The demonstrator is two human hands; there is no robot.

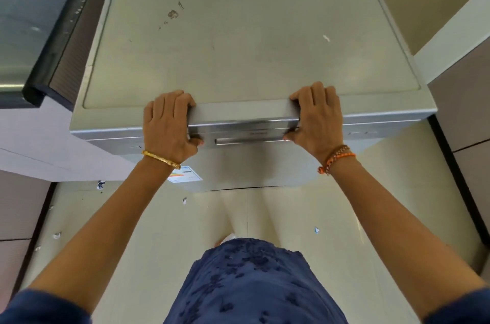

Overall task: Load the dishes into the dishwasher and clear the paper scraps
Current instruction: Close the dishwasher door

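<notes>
— Head view: why both hands on the silver steel dishwasher (238, 45)?

— My left hand (169, 122) and right hand (315, 119) clamp its top front edge, fingers over, thumbs under, probably to pull the door open. White paper scraps (100, 185) lie on the floor.

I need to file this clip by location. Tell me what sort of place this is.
Probably a home kitchen or utility corner. A freestanding steel dishwasher with a front handle and an energy label stands on a tiled floor, beside pale cabinet panels.
</notes>
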